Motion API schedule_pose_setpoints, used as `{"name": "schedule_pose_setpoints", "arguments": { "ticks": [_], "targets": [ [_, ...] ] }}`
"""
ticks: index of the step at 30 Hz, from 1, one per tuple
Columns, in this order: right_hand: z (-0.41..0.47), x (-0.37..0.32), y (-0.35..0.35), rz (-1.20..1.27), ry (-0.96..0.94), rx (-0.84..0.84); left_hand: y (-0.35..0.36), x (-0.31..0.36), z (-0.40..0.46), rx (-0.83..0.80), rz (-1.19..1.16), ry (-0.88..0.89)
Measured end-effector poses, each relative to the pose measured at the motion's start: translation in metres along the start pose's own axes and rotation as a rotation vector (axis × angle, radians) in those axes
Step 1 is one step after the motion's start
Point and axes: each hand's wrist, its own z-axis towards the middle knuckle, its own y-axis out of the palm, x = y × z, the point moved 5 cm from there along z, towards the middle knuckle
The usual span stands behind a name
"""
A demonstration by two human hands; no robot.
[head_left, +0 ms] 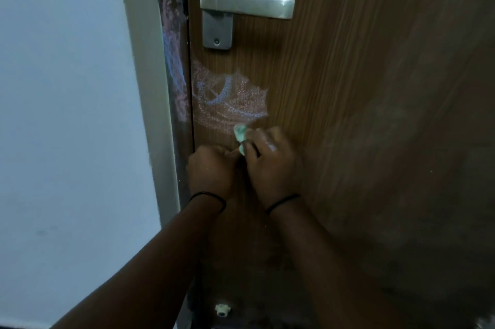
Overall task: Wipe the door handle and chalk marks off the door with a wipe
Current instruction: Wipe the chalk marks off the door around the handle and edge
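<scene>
crumpled wipe [240, 138] (pale green), powdery chalk marks [230, 95]

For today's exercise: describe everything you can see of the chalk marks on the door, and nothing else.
The chalk marks form a powdery, scribbled patch of pinkish-white with bluish curved strokes, fan-shaped, on the brown wood-grain door. The patch sits below the metal handle, close to the door's left edge. Its lower edge meets the pale green wipe gripped in the right hand, with the left hand just below. More pink and blue chalk runs up the dark frame to the left.
</scene>
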Motion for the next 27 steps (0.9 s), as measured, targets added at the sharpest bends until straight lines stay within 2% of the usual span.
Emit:
{"name": "schedule_pose_setpoints", "arguments": {
  "ticks": [2,5,6,7,9,11,12,15,16,21,23,26,27],
  "targets": [
    [0.005,0.008,-0.002,-0.008,-0.022,-0.048,-0.002,0.0,-0.003,-0.012,-0.031,-0.024],
    [0.029,0.03,-0.023,0.029,0.176,0.078,-0.006,0.0,-0.003,-0.044,-0.107,-0.082],
    [0.034,0.026,-0.026,-0.002,0.162,0.093,-0.006,0.001,-0.004,-0.053,-0.103,-0.096],
    [0.035,0.015,-0.025,-0.053,0.084,0.056,-0.005,0.002,-0.003,-0.062,-0.097,-0.106],
    [0.024,-0.006,-0.013,-0.097,-0.126,-0.158,-0.005,0.002,-0.004,-0.076,-0.104,-0.132],
    [0.021,-0.002,-0.015,-0.109,-0.217,-0.286,-0.007,0.001,-0.005,-0.084,-0.12,-0.167],
    [0.028,0.007,-0.022,-0.12,-0.193,-0.253,-0.007,0.0,-0.006,-0.089,-0.129,-0.187],
    [0.058,0.028,-0.047,-0.109,-0.018,-0.005,-0.01,-0.005,-0.006,-0.095,-0.161,-0.222],
    [0.062,0.023,-0.048,-0.098,-0.013,0.019,-0.01,-0.005,-0.006,-0.095,-0.164,-0.22],
    [0.029,-0.018,-0.016,-0.163,-0.304,-0.305,-0.014,-0.002,-0.004,-0.089,-0.146,-0.215],
    [0.043,-0.007,-0.027,-0.141,-0.253,-0.227,-0.019,-0.003,-0.001,-0.082,-0.152,-0.215],
    [0.076,0.009,-0.045,-0.084,-0.021,-0.003,-0.025,-0.006,0.003,-0.075,-0.16,-0.224],
    [0.078,0.006,-0.042,-0.093,-0.007,0.003,-0.026,-0.006,0.003,-0.078,-0.157,-0.221]
  ]
}}
